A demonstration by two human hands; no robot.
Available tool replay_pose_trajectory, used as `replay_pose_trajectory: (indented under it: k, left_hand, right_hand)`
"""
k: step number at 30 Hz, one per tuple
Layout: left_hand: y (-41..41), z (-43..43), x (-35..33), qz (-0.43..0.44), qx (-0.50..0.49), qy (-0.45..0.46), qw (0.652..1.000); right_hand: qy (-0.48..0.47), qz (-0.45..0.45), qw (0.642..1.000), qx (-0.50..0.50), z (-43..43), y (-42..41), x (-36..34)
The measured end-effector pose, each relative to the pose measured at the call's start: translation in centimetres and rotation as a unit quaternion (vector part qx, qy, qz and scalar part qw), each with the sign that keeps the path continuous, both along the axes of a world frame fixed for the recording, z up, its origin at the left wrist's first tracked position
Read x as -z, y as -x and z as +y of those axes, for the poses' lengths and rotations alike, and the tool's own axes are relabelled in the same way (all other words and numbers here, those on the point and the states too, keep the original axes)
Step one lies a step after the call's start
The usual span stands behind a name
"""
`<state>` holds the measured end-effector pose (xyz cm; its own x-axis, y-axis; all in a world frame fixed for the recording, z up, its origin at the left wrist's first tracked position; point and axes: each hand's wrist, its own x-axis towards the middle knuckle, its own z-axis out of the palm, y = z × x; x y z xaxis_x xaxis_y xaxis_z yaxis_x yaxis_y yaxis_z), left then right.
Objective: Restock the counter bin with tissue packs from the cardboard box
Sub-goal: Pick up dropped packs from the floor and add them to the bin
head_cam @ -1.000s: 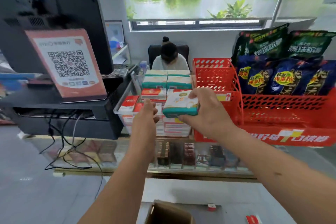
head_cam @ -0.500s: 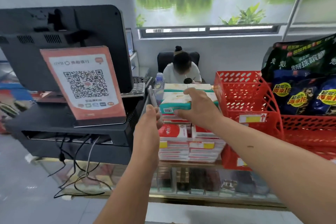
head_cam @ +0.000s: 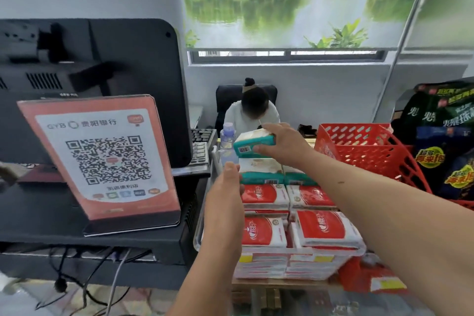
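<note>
Head view, the only one.

- Tissue pack (head_cam: 252, 145), teal and white: held in the air above the back row of the counter bin (head_cam: 198, 240), tilted, barcode end towards you. Not yet set down.
- Your right hand (head_cam: 282, 145): fingers (head_cam: 269, 129) over the top of the pack, thumb under it, grasping it.
- Your left hand (head_cam: 227, 195): fingers released and loosely extended, holding nothing, beside the bin's clear left wall. Whether it touched the wall could not be told.
- Teal packs (head_cam: 261, 170) in the back row: two side by side, one layer showing, directly below the held pack.
- Red packs (head_cam: 323, 228): the two rows nearer you, stacked, with more layers visible through the front wall.
- Cardboard box: not in view, so the stock left in it could not be counted.

Progress, as a judgement: the bin looked largely filled. This pack remained to be placed, and the back row looked like the spot with height to spare.

Edges and room:
- Left: the bin wall, then a keyboard (head_cam: 201, 151) and a water bottle (head_cam: 227, 136) just beside the back corner. This side was tight.
- Right: a red basket (head_cam: 364, 151) close against the bin, near your forearm.
- Above the back row: open air, so a straight descent looked the safest approach.
- Far left: a QR sign (head_cam: 102, 159), well apart.
</note>
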<state>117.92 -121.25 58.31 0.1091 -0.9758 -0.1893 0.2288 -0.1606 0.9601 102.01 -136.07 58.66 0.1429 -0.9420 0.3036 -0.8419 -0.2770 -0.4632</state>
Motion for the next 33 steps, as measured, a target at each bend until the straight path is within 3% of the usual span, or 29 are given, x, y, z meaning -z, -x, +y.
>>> replay_pose_trajectory:
  k: [7,20,25,33]
  left_hand:
    - [0.0,-0.9,0.5,0.006,-0.020,0.013,1.000]
    - [0.9,-0.5,-0.1,0.005,-0.041,0.009,0.999]
    - [0.5,0.8,-0.7,0.016,-0.028,0.013,0.999]
    - [2.5,4.3,0.2,0.008,0.024,0.018,1.000]
  right_hand:
    - [-0.085,0.037,0.995,-0.024,-2.2,0.8,1.2]
    - [-0.019,0.106,0.994,-0.027,-1.2,-0.4,0.8]
    - [0.048,0.096,0.994,-0.019,3.4,-0.3,0.0]
    - [0.066,0.113,0.991,-0.017,14.3,0.5,-0.3]
